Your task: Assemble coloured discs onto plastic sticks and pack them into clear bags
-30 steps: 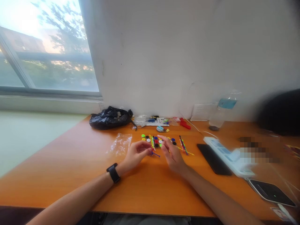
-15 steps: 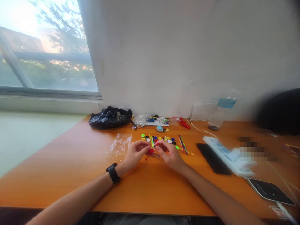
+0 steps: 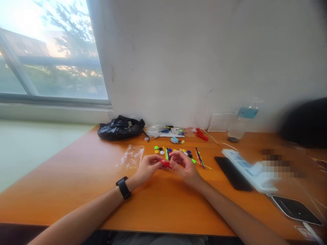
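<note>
My left hand (image 3: 148,168), with a black watch (image 3: 123,188) on its wrist, pinches a small red plastic piece (image 3: 166,164) between thumb and fingers. From the other side, my right hand (image 3: 186,166) closes its thumb and fingertips on the same piece. A thin blue stick shows under the red piece, partly hidden by the fingers. Both hands are just above the table, in front of rows of small coloured discs (image 3: 156,151). Thin yellow and black sticks (image 3: 165,152) stand out behind the fingertips. More coloured sticks (image 3: 200,157) lie to the right of my right hand.
A clear plastic bag (image 3: 132,156) lies left of the hands on the wooden table (image 3: 153,211). Against the wall are a black bag (image 3: 120,128), small packets and a red object (image 3: 201,134). To the right are a black phone (image 3: 233,173), a white power strip (image 3: 245,166) and a bottle (image 3: 238,127).
The red piece has turned between my fingers, and the red and blue stick ends that pointed downward and outward show less. My right fingertips have come closer to my left hand.
</note>
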`<state>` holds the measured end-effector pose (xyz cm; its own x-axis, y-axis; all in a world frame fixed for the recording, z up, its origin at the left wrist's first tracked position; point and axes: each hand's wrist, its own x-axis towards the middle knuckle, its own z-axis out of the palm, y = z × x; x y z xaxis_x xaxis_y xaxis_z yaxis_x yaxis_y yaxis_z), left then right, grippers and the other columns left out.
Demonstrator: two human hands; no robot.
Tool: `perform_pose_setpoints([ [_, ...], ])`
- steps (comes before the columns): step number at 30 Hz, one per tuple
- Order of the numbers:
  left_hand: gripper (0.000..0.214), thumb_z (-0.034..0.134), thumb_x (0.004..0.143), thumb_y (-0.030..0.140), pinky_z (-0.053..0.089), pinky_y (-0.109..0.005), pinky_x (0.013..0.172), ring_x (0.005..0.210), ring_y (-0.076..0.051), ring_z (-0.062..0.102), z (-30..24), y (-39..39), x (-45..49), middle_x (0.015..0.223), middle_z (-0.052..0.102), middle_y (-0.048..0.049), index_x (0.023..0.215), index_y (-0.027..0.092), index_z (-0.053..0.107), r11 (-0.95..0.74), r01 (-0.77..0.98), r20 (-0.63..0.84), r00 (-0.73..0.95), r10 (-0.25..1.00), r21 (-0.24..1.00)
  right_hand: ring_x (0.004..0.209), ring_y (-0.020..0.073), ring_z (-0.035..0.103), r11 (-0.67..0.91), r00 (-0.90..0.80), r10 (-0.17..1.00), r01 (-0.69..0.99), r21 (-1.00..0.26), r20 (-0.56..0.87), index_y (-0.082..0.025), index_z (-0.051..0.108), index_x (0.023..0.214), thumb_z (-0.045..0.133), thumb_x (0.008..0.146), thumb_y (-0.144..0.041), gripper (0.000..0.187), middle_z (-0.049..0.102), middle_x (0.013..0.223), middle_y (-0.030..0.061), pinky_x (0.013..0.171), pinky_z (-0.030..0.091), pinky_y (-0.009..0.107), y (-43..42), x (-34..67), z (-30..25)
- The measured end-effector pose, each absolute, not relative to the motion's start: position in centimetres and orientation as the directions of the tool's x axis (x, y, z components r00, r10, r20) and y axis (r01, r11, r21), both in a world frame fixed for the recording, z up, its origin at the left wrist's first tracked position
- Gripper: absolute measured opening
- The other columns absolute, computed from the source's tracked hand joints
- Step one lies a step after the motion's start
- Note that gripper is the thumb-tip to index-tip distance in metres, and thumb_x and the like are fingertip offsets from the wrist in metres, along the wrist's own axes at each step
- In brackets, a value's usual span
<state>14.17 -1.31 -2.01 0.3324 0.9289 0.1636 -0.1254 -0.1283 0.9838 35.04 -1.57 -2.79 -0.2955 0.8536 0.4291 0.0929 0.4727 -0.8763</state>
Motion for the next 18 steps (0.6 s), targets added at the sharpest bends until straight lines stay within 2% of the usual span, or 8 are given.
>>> perform_pose_setpoints([
  [4,0.038,0.084,0.081,0.050,0.057,-0.032,0.078,0.080,-0.021,0.071,-1.93,-1.47,14.06,0.080,0.075,-0.0083,0.079,0.013,0.074,-0.125,-0.088,0.147,0.316,0.937,0.988,0.083,0.0193,0.065,0.503,-0.323,0.841,0.168,-0.848,0.435,-0.025,0.064,0.110,0.077,0.093,-0.044,0.029,0.067,0.090,0.0022,0.079,0.055,0.034,-1.60,34.65,-2.92],
  [8,0.039,0.081,0.084,0.052,0.055,-0.031,0.077,0.083,-0.019,0.069,-2.06,-1.71,14.22,0.091,0.076,-0.0092,0.086,0.014,0.072,-0.145,-0.112,0.176,0.357,0.918,0.983,0.083,0.0194,0.066,0.525,-0.306,0.839,0.240,-0.816,0.450,-0.024,0.064,0.112,0.071,0.097,-0.042,0.024,0.068,0.091,0.0026,0.079,0.056,0.034,-1.27,34.71,-3.26],
  [11,0.036,0.081,0.086,0.048,0.054,-0.029,0.075,0.079,-0.018,0.067,-2.17,-1.71,14.39,0.085,0.074,-0.0075,0.085,0.014,0.070,-0.144,-0.133,0.185,0.376,0.908,0.981,0.084,0.0192,0.065,0.549,-0.271,0.833,0.295,-0.782,0.483,-0.024,0.064,0.114,0.066,0.100,-0.039,0.021,0.067,0.090,0.0027,0.079,0.055,0.034,-1.23,35.05,-3.19],
  [13,0.034,0.080,0.086,0.047,0.055,-0.029,0.075,0.078,-0.017,0.067,-2.17,-1.64,14.43,0.086,0.073,-0.0068,0.092,0.015,0.072,-0.148,-0.155,0.197,0.379,0.904,0.977,0.084,0.0191,0.065,0.565,-0.301,0.820,0.291,-0.772,0.486,-0.024,0.064,0.116,0.065,0.101,-0.039,0.022,0.067,0.091,0.0029,0.079,0.055,0.034,-1.43,35.17,-2.90],
  [16,0.037,0.080,0.087,0.047,0.056,-0.032,0.079,0.084,-0.019,0.069,-2.04,-1.53,14.39,0.099,0.075,-0.0100,0.105,0.015,0.074,-0.164,-0.152,0.212,0.389,0.896,0.975,0.082,0.0188,0.065,0.561,-0.389,0.805,0.255,-0.787,0.448,-0.024,0.063,0.117,0.069,0.098,-0.040,0.025,0.068,0.093,0.0031,0.078,0.056,0.034,-1.87,34.95,-2.52],
  [18,0.038,0.080,0.086,0.047,0.057,-0.033,0.082,0.086,-0.020,0.070,-1.92,-1.51,14.34,0.103,0.076,-0.0116,0.104,0.014,0.076,-0.160,-0.135,0.201,0.393,0.897,0.978,0.081,0.0187,0.065,0.541,-0.385,0.816,0.243,-0.805,0.432,-0.024,0.063,0.117,0.071,0.097,-0.040,0.027,0.068,0.093,0.0029,0.079,0.056,0.034,-2.02,34.64,-2.52],
])
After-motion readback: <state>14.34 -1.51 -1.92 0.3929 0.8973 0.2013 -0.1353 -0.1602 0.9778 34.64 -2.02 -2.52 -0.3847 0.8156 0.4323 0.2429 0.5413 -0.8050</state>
